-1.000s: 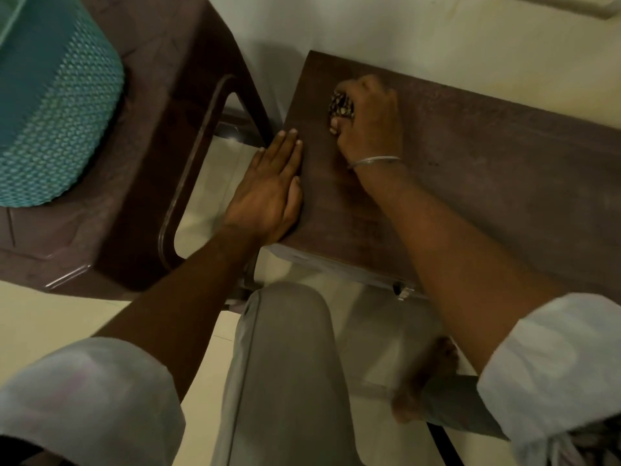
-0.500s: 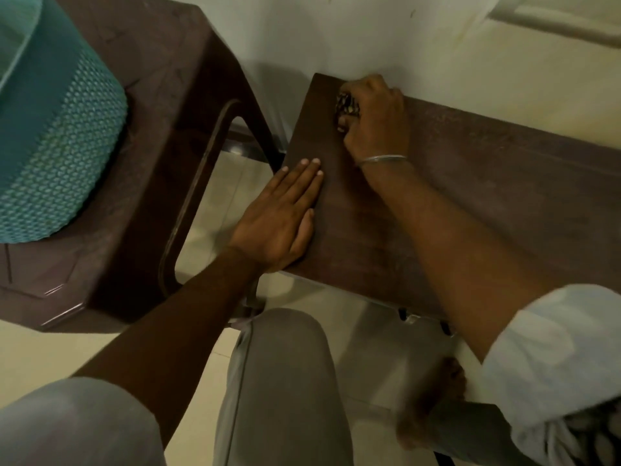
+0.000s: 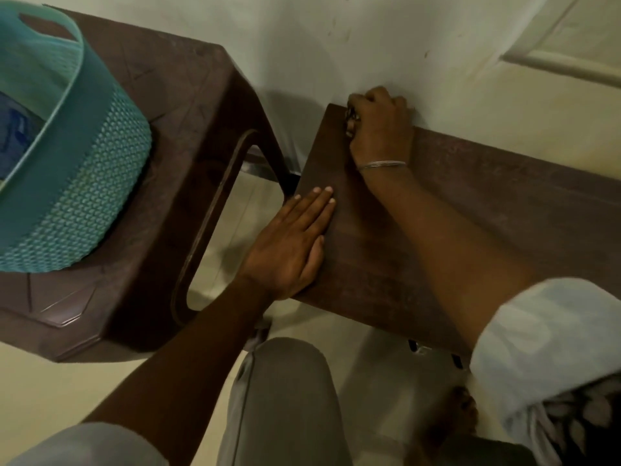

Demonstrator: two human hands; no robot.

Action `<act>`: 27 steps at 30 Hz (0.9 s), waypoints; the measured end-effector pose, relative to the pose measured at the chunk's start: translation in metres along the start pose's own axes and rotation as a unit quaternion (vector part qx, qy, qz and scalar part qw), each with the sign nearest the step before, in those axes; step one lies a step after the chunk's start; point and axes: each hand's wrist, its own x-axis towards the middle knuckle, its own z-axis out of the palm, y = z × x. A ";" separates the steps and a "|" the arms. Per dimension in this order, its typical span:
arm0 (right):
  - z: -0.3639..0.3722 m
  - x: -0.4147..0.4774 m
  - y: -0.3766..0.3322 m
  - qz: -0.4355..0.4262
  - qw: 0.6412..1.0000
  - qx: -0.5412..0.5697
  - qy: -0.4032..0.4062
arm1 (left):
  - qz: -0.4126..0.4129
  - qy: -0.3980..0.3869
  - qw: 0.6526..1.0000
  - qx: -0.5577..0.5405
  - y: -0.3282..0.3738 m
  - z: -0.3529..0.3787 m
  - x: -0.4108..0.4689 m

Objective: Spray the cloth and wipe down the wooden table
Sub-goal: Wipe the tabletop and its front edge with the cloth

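The dark wooden table [image 3: 504, 203] stands against the pale wall. My right hand [image 3: 381, 129] is at the table's far left corner, closed over a small patterned cloth [image 3: 351, 117], of which only a sliver shows under the fingers. A thin bangle circles that wrist. My left hand [image 3: 292, 243] lies flat, palm down, fingers together, on the table's near left edge. No spray bottle is in view.
A brown plastic stool [image 3: 174, 156] stands left of the table with a teal basket [image 3: 64, 163] on it. A narrow gap of tiled floor [image 3: 235, 223] separates stool and table. My knee [image 3: 285, 398] and bare foot [image 3: 453, 422] are below the table's front edge.
My right hand has pushed the cloth farther back, up to the table's far left corner by the wall. My left hand has stayed flat on the near left edge.
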 end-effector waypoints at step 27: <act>-0.007 -0.014 0.015 -0.046 0.997 0.063 -0.022 | -0.008 0.003 1.000 -0.014 0.001 0.001 0.002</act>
